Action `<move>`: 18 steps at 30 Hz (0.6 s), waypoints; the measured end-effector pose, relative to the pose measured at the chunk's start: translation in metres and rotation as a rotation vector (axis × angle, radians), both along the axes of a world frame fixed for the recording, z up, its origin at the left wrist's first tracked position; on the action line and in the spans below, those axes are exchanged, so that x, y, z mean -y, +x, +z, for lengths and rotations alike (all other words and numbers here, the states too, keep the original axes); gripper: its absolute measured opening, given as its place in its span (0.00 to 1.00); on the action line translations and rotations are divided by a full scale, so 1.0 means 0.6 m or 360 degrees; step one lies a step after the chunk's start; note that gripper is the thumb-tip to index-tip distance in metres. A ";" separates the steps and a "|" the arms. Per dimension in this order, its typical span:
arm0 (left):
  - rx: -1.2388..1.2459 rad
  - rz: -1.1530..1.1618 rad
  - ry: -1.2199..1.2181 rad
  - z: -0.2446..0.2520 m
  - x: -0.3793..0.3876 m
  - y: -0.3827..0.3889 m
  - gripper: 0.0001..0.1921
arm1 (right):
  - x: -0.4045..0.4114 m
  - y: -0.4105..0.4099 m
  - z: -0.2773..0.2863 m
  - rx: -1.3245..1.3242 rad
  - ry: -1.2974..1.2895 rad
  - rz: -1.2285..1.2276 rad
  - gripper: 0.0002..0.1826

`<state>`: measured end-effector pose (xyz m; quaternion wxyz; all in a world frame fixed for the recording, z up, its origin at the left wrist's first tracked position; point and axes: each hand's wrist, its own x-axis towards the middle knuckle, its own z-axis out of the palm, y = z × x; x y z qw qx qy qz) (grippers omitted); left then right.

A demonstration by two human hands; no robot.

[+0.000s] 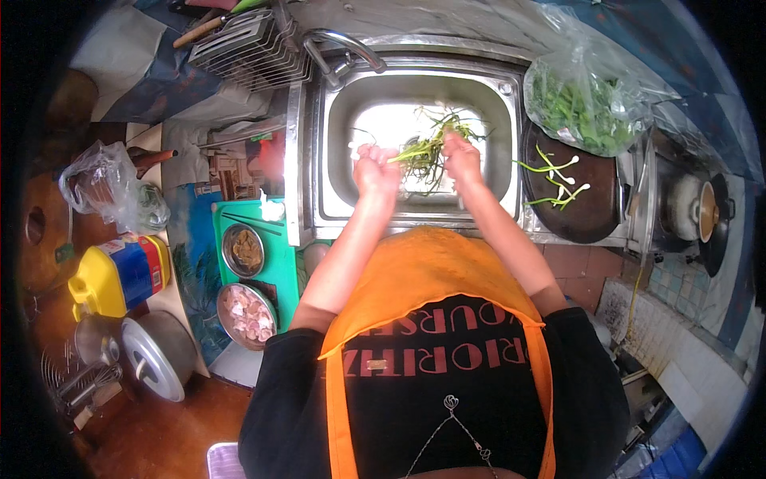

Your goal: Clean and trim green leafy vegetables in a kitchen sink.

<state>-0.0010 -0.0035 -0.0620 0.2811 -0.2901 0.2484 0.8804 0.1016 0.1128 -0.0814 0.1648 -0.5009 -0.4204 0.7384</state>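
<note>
Both of my hands are over the stainless steel sink [341, 132]. My left hand [377, 170] is closed around the pale root end of a bunch of spring onions [422, 152]. Over the right part of the basin, my right hand [462, 158] grips the green leaves of the bunch, its fingers partly hidden by them. Dark green leaves hang loosely between and beyond the hands, above the bright basin floor. To the right of the sink, several spring onions with white bulbs [559, 178] lie on a dark round lid or tray [574, 209].
A chrome faucet [347, 45] and a wire dish rack [257, 51] stand at the back left. A plastic bag of leafy greens [583, 108] is at the back right. On the left, a green tray [287, 263] holds a bowl of raw meat [246, 316], a smaller metal bowl [242, 250] and chopsticks.
</note>
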 end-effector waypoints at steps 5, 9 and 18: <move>0.0139 0.0087 0.0322 -0.011 0.031 -0.035 0.14 | -0.037 0.025 0.039 0.0062 -0.0322 0.0271 0.18; 0.0113 0.0170 0.0660 -0.013 0.038 -0.046 0.10 | -0.024 0.037 0.063 -0.0175 -0.0418 0.0422 0.23; 0.0136 0.0210 0.0766 -0.011 0.039 -0.054 0.12 | 0.036 0.036 0.091 -0.0628 -0.0519 0.1023 0.22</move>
